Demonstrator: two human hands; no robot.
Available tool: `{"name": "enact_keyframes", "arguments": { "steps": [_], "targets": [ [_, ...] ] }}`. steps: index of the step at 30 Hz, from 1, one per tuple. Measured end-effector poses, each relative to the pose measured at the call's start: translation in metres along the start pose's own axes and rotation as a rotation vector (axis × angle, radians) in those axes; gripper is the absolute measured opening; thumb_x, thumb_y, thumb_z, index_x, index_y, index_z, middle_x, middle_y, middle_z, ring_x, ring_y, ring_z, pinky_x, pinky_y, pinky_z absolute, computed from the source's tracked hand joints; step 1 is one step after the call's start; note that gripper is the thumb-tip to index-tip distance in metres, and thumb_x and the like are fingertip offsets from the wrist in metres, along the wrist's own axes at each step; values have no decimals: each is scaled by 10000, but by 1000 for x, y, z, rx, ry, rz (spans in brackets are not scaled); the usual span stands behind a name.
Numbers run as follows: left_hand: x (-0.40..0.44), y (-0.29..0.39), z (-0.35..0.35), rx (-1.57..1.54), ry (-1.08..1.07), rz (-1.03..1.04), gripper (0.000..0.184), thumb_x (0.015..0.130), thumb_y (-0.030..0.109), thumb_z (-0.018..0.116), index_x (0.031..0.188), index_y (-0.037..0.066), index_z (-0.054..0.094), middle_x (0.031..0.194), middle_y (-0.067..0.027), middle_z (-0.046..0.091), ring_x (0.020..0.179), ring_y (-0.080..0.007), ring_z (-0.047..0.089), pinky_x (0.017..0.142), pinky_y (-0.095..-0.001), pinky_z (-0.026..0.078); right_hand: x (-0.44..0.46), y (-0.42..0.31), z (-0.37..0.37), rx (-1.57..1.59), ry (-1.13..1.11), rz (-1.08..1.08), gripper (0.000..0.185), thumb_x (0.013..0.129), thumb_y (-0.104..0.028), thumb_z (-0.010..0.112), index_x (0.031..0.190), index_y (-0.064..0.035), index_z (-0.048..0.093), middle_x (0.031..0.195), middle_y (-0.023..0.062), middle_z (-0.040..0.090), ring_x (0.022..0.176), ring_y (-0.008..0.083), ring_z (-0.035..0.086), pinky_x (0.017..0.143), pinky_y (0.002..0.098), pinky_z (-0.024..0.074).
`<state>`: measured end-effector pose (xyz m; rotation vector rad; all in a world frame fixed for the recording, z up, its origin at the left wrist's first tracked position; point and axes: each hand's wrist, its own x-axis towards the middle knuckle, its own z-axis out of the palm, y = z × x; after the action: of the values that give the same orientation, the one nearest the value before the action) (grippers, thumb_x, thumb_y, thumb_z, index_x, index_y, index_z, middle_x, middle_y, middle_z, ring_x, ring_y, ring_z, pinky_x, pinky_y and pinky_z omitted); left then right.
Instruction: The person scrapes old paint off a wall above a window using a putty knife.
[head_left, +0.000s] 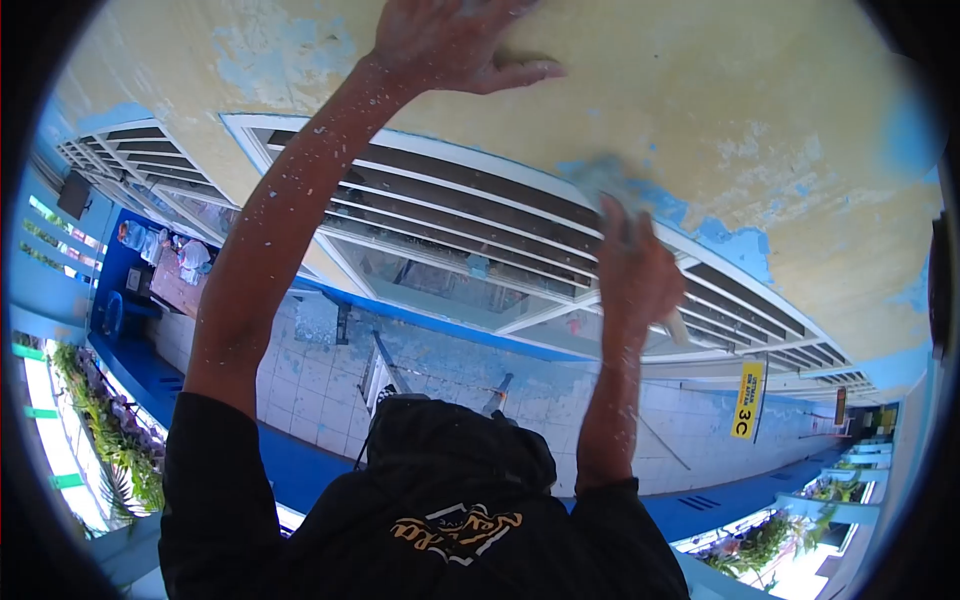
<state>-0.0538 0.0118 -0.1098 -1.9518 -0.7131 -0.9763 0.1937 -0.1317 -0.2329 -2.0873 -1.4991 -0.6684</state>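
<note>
- Head view: the right hand (640, 270) has its fingers wrapped around a pale-handled tool (678, 328), whose butt shows below the palm; its far end is blurred against the wall.
- The tool is at the upper edge of the louvred window (440, 160), beside a ragged blue paint patch (735, 245) on the yellow wall (680, 80).
- The left hand (450, 45) lies on the wall higher up, thumb spread away; the picture's top edge cuts off the other fingers.
- In the way, the left forearm (290, 200) crosses one corner of the window, and the right forearm (620, 390) covers some slats; both are flecked with pale specks.
- Below the window runs a tiled floor (300, 405).
- A yellow "3C" sign (747, 400) hangs at right.
- At far left, bags (192, 258) lie on a tabletop (172, 285), near plants (115, 440) by the bright openings.
</note>
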Motion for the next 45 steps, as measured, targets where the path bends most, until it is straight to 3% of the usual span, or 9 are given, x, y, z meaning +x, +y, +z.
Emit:
{"name": "enact_keyframes", "arguments": {
  "steps": [16,20,24,27,33,34,35,39,45],
  "targets": [
    [3,4,-3,-3,-19,-20,988,854,761,599,1585,122,412,1666,-142,350,1546,-389,284,1249,-596,155,10,-19,-6,108,-43,-44,470,965,-598,616,831,-158,716,594,141,673,554,353,693,499,468,509],
    [0,-2,-3,24,-44,-36,1001,850,773,598,1585,120,412,1662,-147,355,1540,-398,295,1246,-603,154,13,36,2,59,-94,-8,419,952,-549,665,826,-155,735,615,103,692,530,324,685,501,431,525],
    [-5,0,4,-2,14,-15,1021,856,790,575,1608,131,369,1669,-155,335,1550,-396,271,1254,-602,132,5,9,9,108,88,-146,435,955,-539,665,782,-143,714,607,100,689,517,318,681,493,420,525],
    [-10,6,6,16,76,9,882,878,603,668,1575,121,421,1628,-175,389,1501,-421,339,1218,-592,201,13,22,3,84,101,-132,432,956,-531,670,770,-143,709,601,96,689,492,302,674,480,416,520],
    [-21,34,34,-53,167,-148,907,899,557,653,1585,39,366,1661,-190,331,1536,-460,256,1223,-647,145,-7,64,24,225,25,-127,190,915,-342,684,884,-158,724,734,85,705,642,309,700,573,465,538],
    [-26,56,42,-66,179,-207,895,914,538,637,1592,29,350,1667,-193,318,1542,-463,241,1225,-657,126,-4,55,14,178,-289,-18,218,919,-353,671,891,-142,717,712,124,697,661,343,713,595,475,546],
    [-27,84,45,-76,169,-168,874,931,524,616,1600,35,336,1672,-192,307,1543,-468,233,1226,-666,106,-14,54,-9,296,-352,51,295,950,-399,642,900,-117,711,716,157,704,686,383,719,629,514,550],
    [-55,147,74,-91,-12,-83,804,984,493,555,1614,54,315,1690,-161,277,1550,-464,211,1226,-689,70,-75,117,-2,461,-383,344,557,960,-623,589,925,-84,722,761,212,711,726,435,709,676,542,548],
    [-74,207,94,-103,-127,-32,767,994,459,560,1599,43,338,1697,-143,261,1559,-429,206,1228,-687,80,-208,200,2,480,-617,728,642,991,-630,533,972,-23,742,876,266,730,886,460,722,796,554,545]
  ]
}}
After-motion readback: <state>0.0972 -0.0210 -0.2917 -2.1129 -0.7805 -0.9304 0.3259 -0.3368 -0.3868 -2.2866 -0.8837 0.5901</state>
